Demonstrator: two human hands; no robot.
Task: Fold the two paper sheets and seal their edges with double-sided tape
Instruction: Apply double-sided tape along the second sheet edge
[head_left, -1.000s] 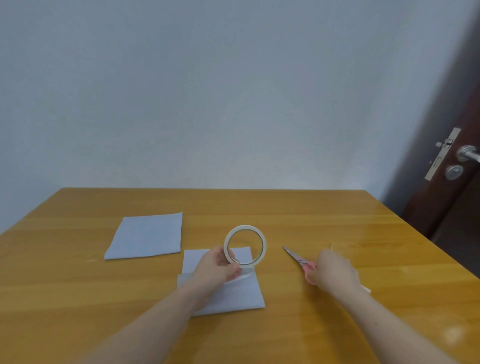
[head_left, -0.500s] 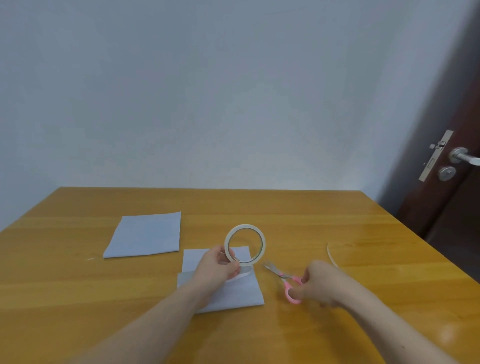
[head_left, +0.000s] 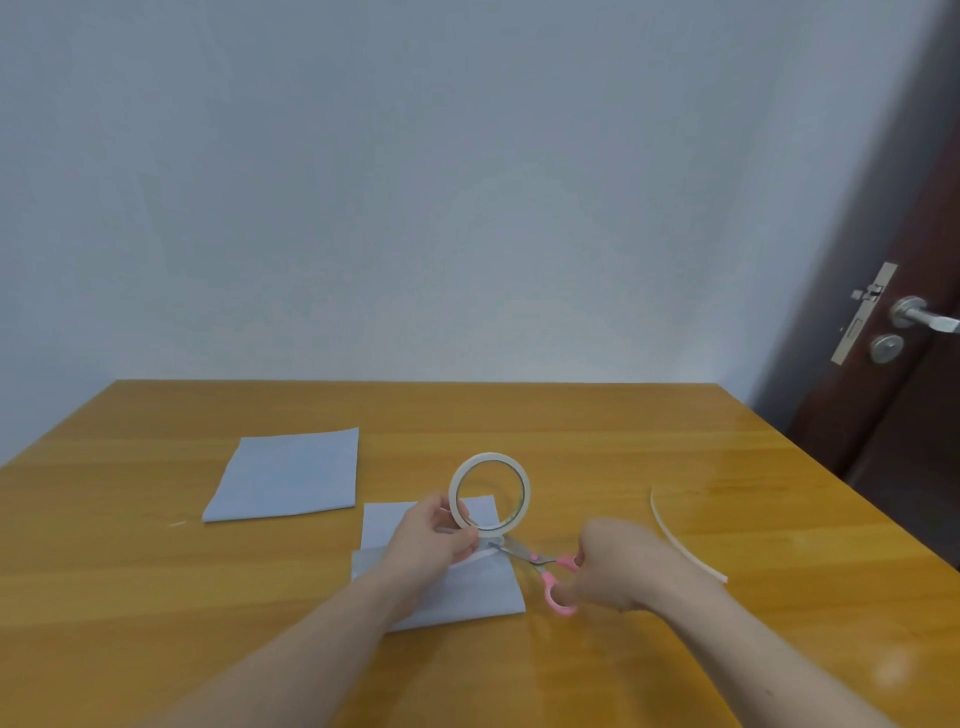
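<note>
Taping step on the near sheet (head_left: 457, 592), it looks like: a strip runs from the tape roll (head_left: 490, 493) down to the paper, and the scissors (head_left: 540, 564) have their blades at that strip. The next move calls for a clean snip close to the roll. The left hand (head_left: 434, 540) pinches the roll upright, fingers curled on its rim, over the sheet. The right hand (head_left: 613, 566) grips the pink handles. The far sheet (head_left: 288, 475) lies folded on the worktop (head_left: 623, 441), well apart to the left.
</note>
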